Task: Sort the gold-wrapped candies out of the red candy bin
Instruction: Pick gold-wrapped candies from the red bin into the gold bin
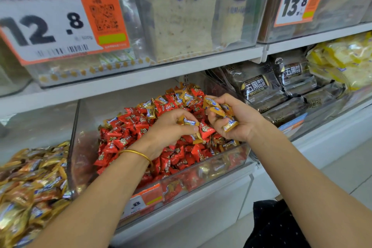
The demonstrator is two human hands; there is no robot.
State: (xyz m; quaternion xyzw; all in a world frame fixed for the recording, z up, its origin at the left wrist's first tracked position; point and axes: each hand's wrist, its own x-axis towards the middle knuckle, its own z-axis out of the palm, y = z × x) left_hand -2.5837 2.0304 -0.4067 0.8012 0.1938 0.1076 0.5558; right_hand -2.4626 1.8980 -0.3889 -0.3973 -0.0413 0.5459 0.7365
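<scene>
while left fingers (178, 116) pinch one gold candy (188, 121) | right fingers (215, 124) clutch a gold handful (219, 109)

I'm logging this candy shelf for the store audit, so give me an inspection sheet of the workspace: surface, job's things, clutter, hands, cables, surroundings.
Surface: white metal shelf carrying the bins.
Job's things: clear plastic bin heaped with red-wrapped candies; stray gold-wrapped candies mixed in, mostly at the back.
Clutter: orange price label on the bin front.
Grippers: left hand pinches a single gold candy; right hand grips a bunch of gold candies.
Cables: nothing seen.
Surroundings: neighbouring bin of gold candies on the left; dark bread packs on the right; 12.8 price card and 13.8 price card above.
</scene>
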